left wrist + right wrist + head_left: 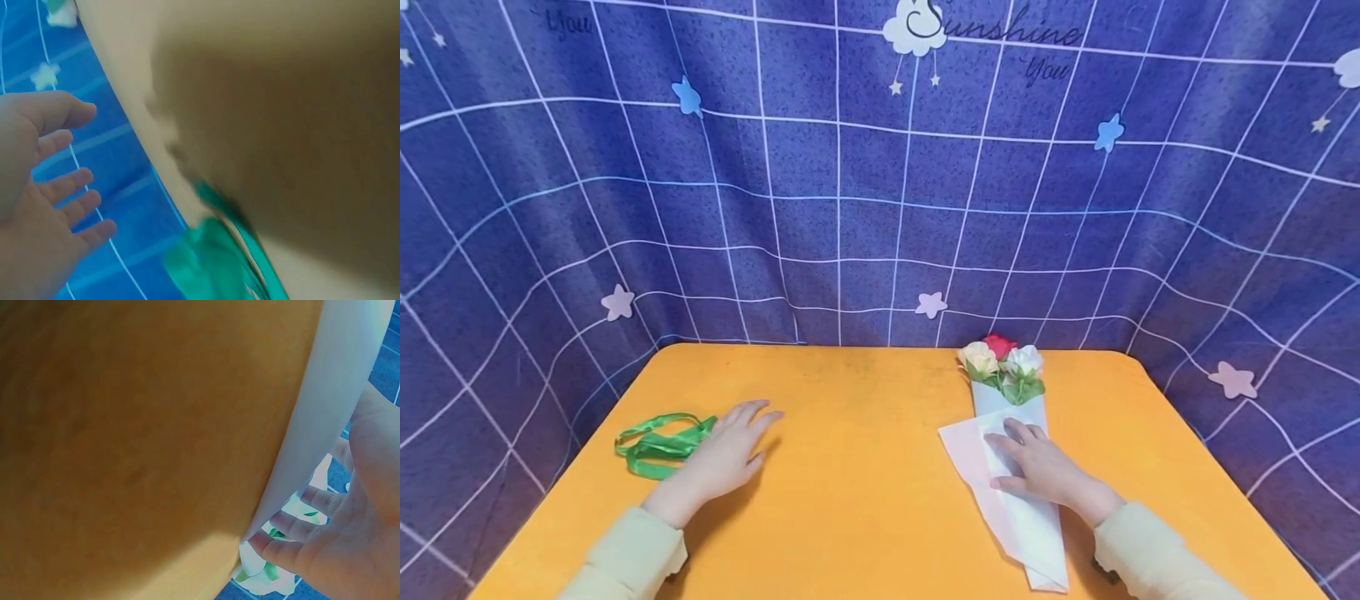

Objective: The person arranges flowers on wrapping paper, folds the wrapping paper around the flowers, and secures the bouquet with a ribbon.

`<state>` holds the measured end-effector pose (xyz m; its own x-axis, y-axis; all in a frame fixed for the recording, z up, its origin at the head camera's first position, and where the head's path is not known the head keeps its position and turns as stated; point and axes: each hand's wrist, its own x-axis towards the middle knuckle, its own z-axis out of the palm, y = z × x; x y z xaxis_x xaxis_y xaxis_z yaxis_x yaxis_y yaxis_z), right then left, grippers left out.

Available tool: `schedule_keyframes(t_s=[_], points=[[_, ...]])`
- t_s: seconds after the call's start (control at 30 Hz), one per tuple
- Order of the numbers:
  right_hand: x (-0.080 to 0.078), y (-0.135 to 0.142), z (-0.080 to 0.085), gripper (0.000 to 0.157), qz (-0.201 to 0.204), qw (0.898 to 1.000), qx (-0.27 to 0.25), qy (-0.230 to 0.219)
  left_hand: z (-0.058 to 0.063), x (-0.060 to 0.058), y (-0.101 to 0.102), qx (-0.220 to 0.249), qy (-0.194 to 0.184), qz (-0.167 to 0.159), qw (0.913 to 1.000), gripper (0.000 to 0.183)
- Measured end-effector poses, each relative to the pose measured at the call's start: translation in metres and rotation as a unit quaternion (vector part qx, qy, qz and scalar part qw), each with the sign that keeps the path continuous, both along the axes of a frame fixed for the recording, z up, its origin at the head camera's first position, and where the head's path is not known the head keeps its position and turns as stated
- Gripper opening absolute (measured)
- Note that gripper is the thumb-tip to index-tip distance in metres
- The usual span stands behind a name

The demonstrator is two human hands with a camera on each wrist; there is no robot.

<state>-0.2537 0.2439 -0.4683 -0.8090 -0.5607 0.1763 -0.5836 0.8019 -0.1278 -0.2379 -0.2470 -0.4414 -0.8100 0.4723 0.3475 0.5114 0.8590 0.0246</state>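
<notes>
A small bouquet lies at the right of the table in the head view, with a red rose [1000, 345], a cream rose [977, 361] and a white rose [1026, 361] above green leaves. White wrapping paper [1026, 533] is folded around its stems, one flap spreading left. My right hand [1043, 463] lies over this paper with loosely spread fingers; the right wrist view shows its fingertips [265, 545] right at the paper's edge. At the left, my left hand [727, 450] hovers with fingers spread and grips nothing. Beside it sits a loosely looped green ribbon [658, 447], partly hidden by the hand.
The orange table [857, 467] has rounded back corners. A blue curtain [865, 183] with a white grid, stars and clouds surrounds its back and sides. Bare tabletop lies between the ribbon and the bouquet.
</notes>
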Motion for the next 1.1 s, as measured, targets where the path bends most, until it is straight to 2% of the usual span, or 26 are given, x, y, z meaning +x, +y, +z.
schedule_keyframes(t_s=[0.17,0.37,0.47,0.6,0.73,0.87,1.1], points=[[0.001,0.004,-0.001,0.069,-0.004,1.000,0.000,-0.005,-0.004,-0.004,-0.031,0.000,-0.013,0.034,0.9993,0.061],[0.002,0.001,0.000,0.069,-0.001,1.000,0.000,-0.003,-0.006,-0.001,-0.064,-0.005,-0.100,0.097,0.9903,0.067],[0.002,0.000,-0.001,0.068,0.003,1.000,0.001,0.001,-0.007,0.002,-0.076,-0.006,-0.119,0.111,0.9866,0.066],[0.001,0.000,-0.002,0.068,0.002,1.000,0.002,-0.005,-0.012,0.001,-0.086,-0.007,-0.112,0.104,0.9881,0.059],[0.002,0.000,-0.002,0.069,-0.003,1.000,0.001,-0.019,-0.016,-0.002,-0.089,-0.011,-0.097,0.092,0.9910,0.048],[0.001,0.001,-0.001,0.069,-0.003,1.000,0.007,-0.019,-0.013,-0.005,-0.084,-0.016,-0.105,0.088,0.9904,0.035],[-0.001,-0.002,0.007,0.068,0.003,1.000,0.025,-0.009,-0.007,-0.015,-0.078,-0.033,-0.127,0.087,0.9876,0.028]])
